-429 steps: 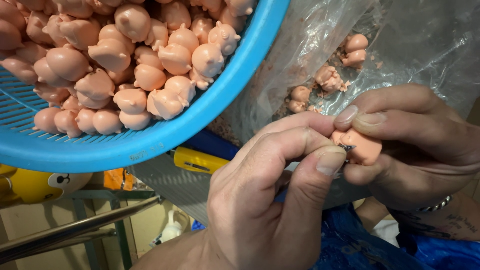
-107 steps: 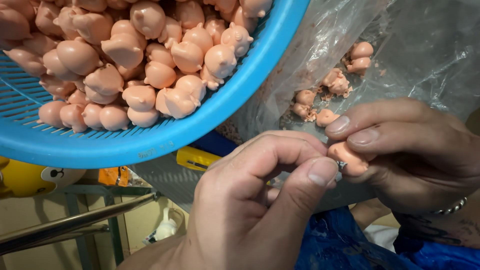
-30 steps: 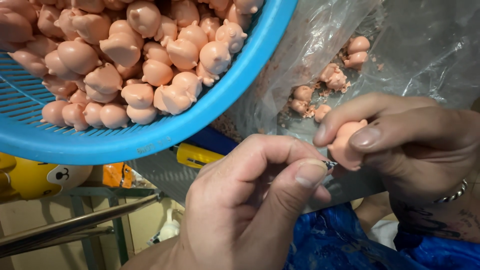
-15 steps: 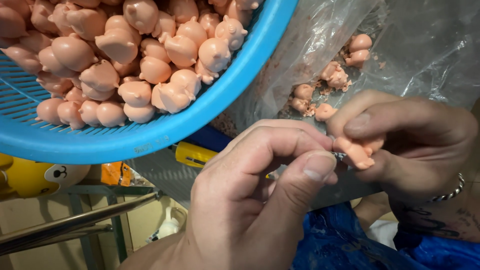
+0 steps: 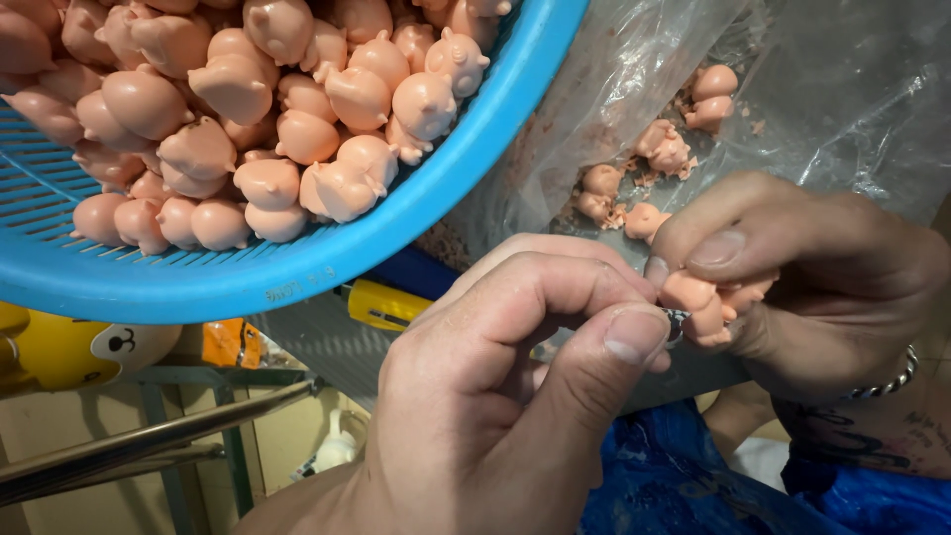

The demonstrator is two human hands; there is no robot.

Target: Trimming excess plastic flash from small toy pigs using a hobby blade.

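My right hand (image 5: 802, 272) pinches a small peach-pink pig figurine (image 5: 701, 300) between thumb and fingers. My left hand (image 5: 505, 396) presses against it, thumb and forefinger closed on a tiny metal ring (image 5: 676, 325) at the figurine's side. A round blue plastic basket (image 5: 416, 218) above my left hand holds several of the same pink figurines (image 5: 277, 119). A clear plastic bag (image 5: 792, 89) behind my right hand contains a few more figurines (image 5: 659, 154).
A yellow tool handle (image 5: 391, 305) lies under the basket's rim. A yellow toy with a cartoon face (image 5: 69, 347) sits at lower left, above metal bars (image 5: 149, 446). Blue cloth (image 5: 693, 485) lies below my hands. A bracelet (image 5: 887, 381) circles my right wrist.
My right hand has turned the figurine slightly against my left fingers; both hands have stayed together in the same place. The basket and bag have not moved.
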